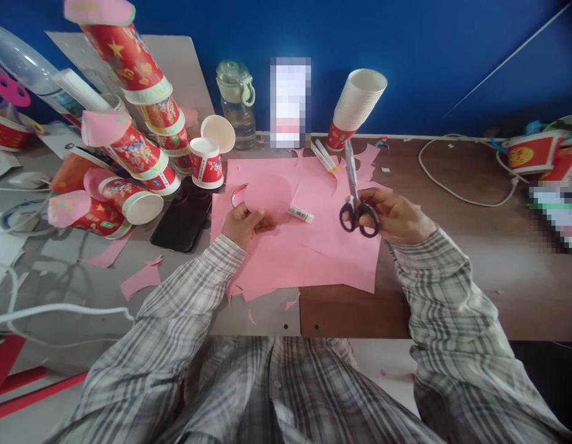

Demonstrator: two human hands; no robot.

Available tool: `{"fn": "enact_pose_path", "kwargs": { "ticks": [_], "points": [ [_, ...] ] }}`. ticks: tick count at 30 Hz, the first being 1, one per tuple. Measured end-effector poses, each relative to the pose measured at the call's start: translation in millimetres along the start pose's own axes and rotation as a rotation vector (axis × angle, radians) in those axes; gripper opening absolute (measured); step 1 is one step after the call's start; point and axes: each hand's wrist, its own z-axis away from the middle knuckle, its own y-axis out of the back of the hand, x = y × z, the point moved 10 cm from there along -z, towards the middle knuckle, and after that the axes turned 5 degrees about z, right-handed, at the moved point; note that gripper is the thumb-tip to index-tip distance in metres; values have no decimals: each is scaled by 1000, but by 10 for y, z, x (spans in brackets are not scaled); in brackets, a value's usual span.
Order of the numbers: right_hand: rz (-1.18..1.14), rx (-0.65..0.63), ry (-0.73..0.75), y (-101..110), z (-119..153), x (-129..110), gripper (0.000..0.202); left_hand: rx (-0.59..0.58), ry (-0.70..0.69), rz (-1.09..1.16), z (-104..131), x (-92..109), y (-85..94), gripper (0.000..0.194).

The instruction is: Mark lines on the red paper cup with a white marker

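Between the thumb and fingers of my left hand [249, 226] is a round pink paper disc [268, 196], held over the large pink paper sheet [314, 259]. My right hand [399, 214] grips a pair of scissors [353, 185] with black handles, blades pointing away from me. A white glue stick [301, 214] lies on the sheet between my hands. Part of a ring-shaped roll [238, 195], perhaps tape, shows behind my left hand. Two marker pens [323, 155] rest at the sheet's far edge.
Stacked red paper cups [129, 61] with pink paper tops lean at the left. A black phone [182, 219] lies beside them. Along the blue wall stand a water bottle [237, 108], a lit phone [290, 102] and a stack of cups [357, 102]. A white cable [466, 200] curves at the right.
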Motion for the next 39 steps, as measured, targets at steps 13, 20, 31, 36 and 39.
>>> {"fn": "enact_pose_path", "kwargs": {
  "ticks": [13, 20, 31, 36, 39],
  "points": [
    [-197, -178, -58, -870, 44, -20, 70, 34, -101, 13, 13, 83, 35, 39],
    [-83, -193, -96, -1026, 81, 84, 66, 80, -191, 57, 22, 166, 110, 40],
    [220, -132, -41, -1146, 115, 137, 44, 109, -207, 121, 57, 203, 89, 35],
    [167, -128, -37, -1110, 126, 92, 43, 137, -215, 169, 67, 282, 114, 30],
    [213, -102, -19, -1110, 126, 90, 42, 148, -206, 194, 69, 291, 119, 26]
  ]
}}
